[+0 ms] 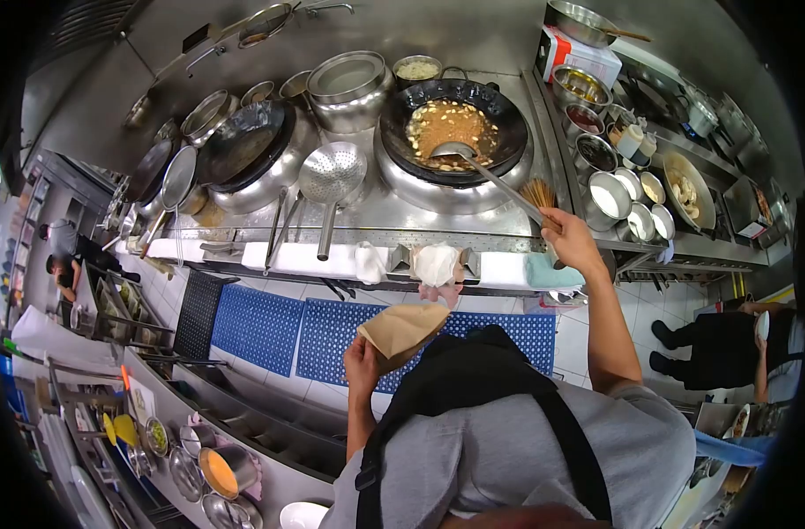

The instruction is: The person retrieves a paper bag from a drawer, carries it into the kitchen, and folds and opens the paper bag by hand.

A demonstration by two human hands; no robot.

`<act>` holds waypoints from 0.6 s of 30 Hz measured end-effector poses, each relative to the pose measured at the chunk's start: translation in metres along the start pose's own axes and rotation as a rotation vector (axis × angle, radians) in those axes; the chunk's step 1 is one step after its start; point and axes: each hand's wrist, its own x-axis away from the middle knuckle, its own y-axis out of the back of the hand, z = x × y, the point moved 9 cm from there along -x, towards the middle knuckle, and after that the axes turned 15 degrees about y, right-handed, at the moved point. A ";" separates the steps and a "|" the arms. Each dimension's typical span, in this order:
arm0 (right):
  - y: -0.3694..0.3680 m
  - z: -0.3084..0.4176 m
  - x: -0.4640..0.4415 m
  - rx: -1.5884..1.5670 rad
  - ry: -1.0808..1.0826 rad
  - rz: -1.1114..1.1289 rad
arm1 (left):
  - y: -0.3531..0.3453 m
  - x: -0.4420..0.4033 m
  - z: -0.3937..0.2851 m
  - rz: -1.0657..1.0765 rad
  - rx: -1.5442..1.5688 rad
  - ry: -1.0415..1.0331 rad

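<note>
My right hand point(568, 240) is closed around the handle of a long metal ladle point(499, 179). The ladle's bowl rests in a black wok point(513, 132), among brown sauce point(446, 123) dotted with pale pieces. In my left hand point(361, 361), held low in front of my apron, is a tan paper bag point(404, 332), its broad end pointing up and right. Just left of the wok lies a perforated strainer point(333, 172), its handle toward me. A bamboo wok brush point(537, 193) stands close to my right hand.
To the left sits another black wok point(246, 145). Bowls of white seasonings point(609, 195) and squeeze bottles point(630, 139) crowd the right side. Folded white towels point(310, 258) line the stove's front edge. One person point(720, 348) stands at the right; others point(71, 256) are far left.
</note>
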 end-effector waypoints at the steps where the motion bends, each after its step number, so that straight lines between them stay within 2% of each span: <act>1: 0.001 0.000 0.000 0.031 -0.004 -0.010 | 0.002 -0.005 0.005 -0.004 0.046 -0.017; 5: -0.023 -0.025 -0.025 0.122 0.027 -0.083 | 0.005 0.004 -0.023 -0.082 0.143 -0.031; 8: -0.040 -0.040 -0.052 0.183 0.065 -0.130 | 0.008 0.002 -0.023 -0.057 0.234 -0.022; 12: -0.062 -0.071 -0.093 0.229 0.084 -0.150 | -0.003 0.017 -0.061 -0.022 0.096 -0.061; 15: -0.070 -0.078 -0.123 0.345 0.080 -0.075 | -0.006 0.008 -0.076 -0.066 0.004 -0.216; 16: -0.074 -0.072 -0.131 0.541 0.160 -0.053 | -0.013 0.017 -0.101 -0.099 -0.072 -0.258; 17: -0.070 -0.051 -0.128 0.593 0.209 -0.094 | -0.013 0.016 -0.104 -0.138 -0.148 -0.219; 18: -0.056 -0.011 -0.121 0.412 0.340 -0.209 | -0.021 0.019 -0.123 -0.124 -0.099 -0.265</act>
